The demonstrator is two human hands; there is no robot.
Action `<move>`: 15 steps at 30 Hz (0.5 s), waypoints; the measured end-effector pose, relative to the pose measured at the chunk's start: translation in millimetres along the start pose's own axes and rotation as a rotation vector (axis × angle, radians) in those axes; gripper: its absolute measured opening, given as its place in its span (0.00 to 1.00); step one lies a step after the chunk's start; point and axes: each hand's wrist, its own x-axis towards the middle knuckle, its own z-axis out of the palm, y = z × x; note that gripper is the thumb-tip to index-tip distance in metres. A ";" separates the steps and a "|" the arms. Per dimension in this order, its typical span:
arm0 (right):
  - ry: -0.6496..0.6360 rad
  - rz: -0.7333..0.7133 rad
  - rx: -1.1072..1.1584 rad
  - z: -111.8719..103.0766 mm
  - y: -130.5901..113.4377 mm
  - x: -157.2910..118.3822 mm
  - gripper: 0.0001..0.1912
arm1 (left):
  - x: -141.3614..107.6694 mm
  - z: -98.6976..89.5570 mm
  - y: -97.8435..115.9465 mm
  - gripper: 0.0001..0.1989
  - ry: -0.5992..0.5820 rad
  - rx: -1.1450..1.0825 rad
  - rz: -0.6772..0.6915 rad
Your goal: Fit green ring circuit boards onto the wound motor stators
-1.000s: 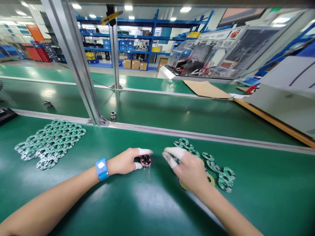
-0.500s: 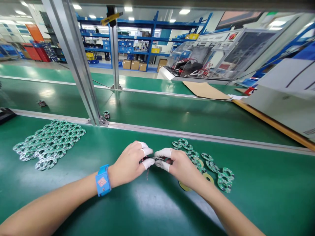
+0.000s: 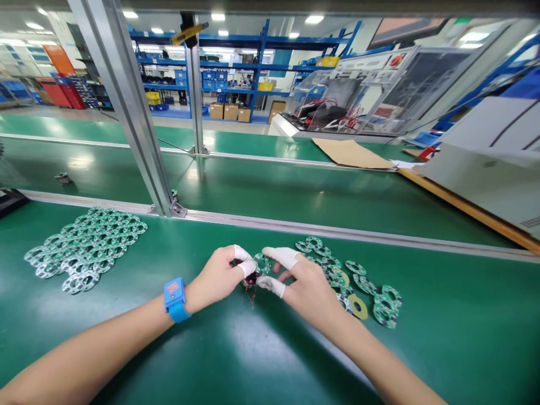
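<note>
My left hand (image 3: 217, 277), with white finger cots on thumb and index finger, pinches a small wound motor stator (image 3: 250, 279). Thin reddish wires hang down from it. At the top of the stator sits a green ring-shaped circuit board (image 3: 263, 263), tilted toward me. My right hand (image 3: 301, 281) also wears white finger cots. Its thumb and index finger are spread apart at the board's right side; whether a tip touches the rim I cannot tell. A blue wrist strap (image 3: 176, 300) is on my left wrist.
Many ring boards (image 3: 95, 242) lie in overlapping rows at the left. Loose ring boards (image 3: 387, 306) and a yellow ring (image 3: 358, 307) lie at the right. Behind a metal rail (image 3: 295, 226), a conveyor belt carries another wound stator (image 3: 63, 179). A metal post (image 3: 126, 107) rises at the front rail.
My right thumb and index finger have spread from their pinch. The stator in my left hand has tilted, bringing the green board's face into sight. Stators on the belt have shifted left.
</note>
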 end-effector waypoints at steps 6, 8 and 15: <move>-0.004 0.093 -0.135 -1.4 2.2 2.3 0.15 | -0.6 -1.4 -2.8 0.07 -0.020 0.178 0.100; -0.010 0.159 -0.092 -2.4 8.0 5.3 0.15 | -1.3 -3.2 -6.0 0.12 -0.035 0.401 0.150; -0.202 0.147 0.090 6.6 12.2 10.0 0.15 | -0.4 -0.6 -20.1 0.21 -0.142 0.767 0.137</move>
